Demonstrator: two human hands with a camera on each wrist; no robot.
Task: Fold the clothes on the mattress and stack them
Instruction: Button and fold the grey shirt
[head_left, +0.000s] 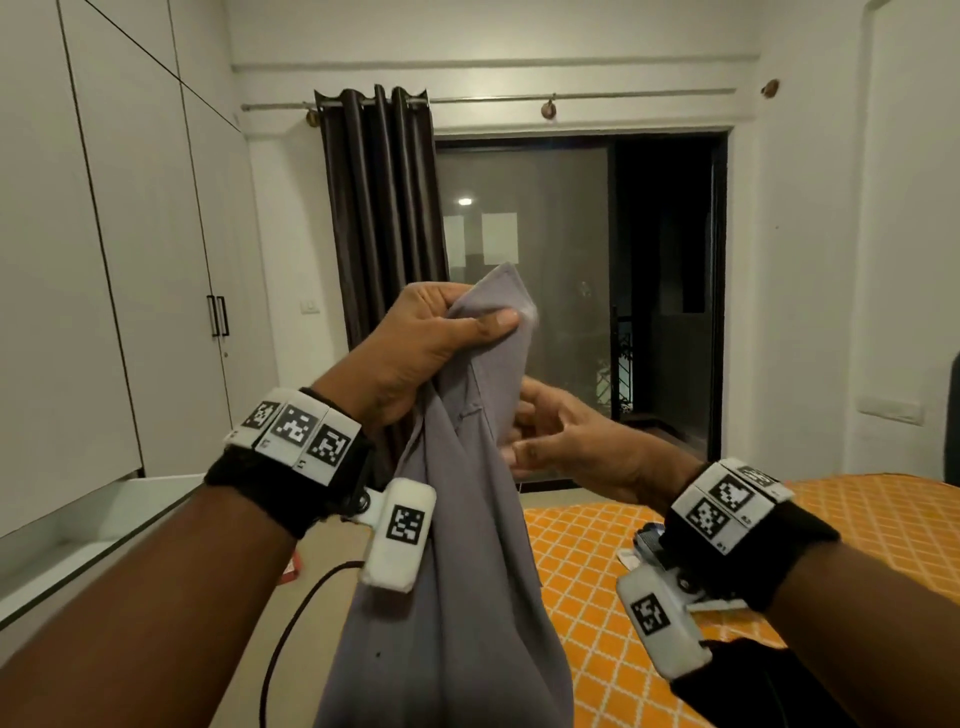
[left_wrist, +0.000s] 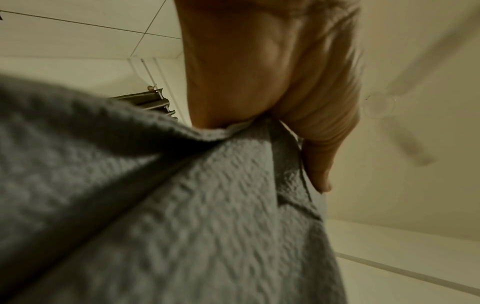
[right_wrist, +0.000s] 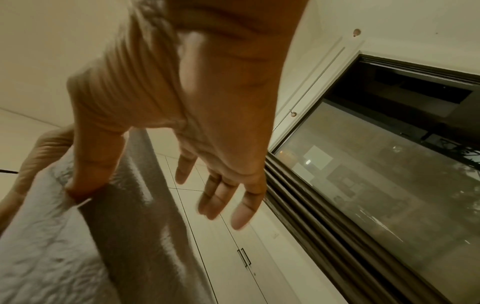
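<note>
Left hand (head_left: 415, 353), right hand (head_left: 571, 441) on one garment (head_left: 457, 597)

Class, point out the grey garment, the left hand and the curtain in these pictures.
grey garment (head_left: 467, 623): head view, on the hanging cloth's middle.
left hand (head_left: 415, 353): head view, on the back of the hand.
curtain (head_left: 374, 208): head view, on its middle folds.

One grey garment (head_left: 457, 597), two hands (head_left: 415, 353) (head_left: 566, 441), one orange mattress (head_left: 587, 561), one dark curtain (head_left: 379, 208)

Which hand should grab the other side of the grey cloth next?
Right, probably. The left hand grips the grey cloth at its top, holding it up. The right hand is beside the cloth's edge, fingers straight, thumb touching it.
</note>
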